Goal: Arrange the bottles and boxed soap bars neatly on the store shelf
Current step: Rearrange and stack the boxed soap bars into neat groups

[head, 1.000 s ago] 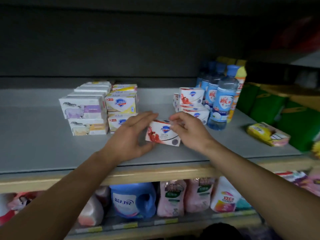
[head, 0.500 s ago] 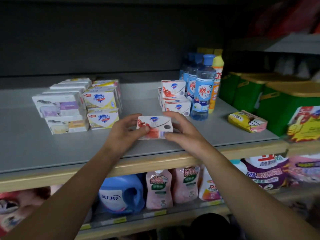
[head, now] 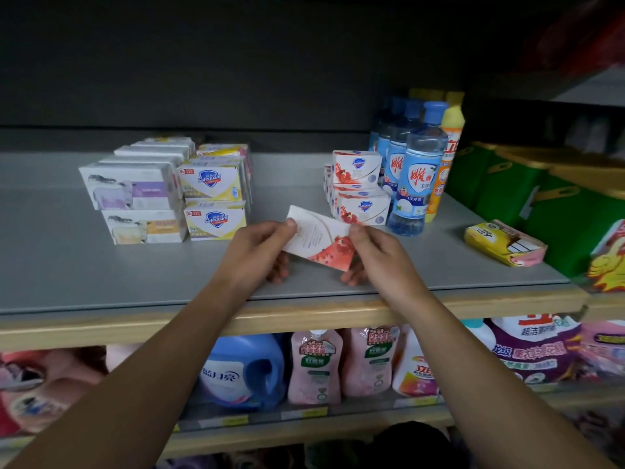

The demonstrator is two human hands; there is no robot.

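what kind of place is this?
Most likely a shop's household-goods aisle: a shelf stacked with boxed soap, a row of identical bottles, and detergent jugs below above price-tag strips.

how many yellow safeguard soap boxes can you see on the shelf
2 clearly face front: one yellow Safeguard box stacked on another, beside the sheep-print boxes. More seem to sit behind them, partly hidden.
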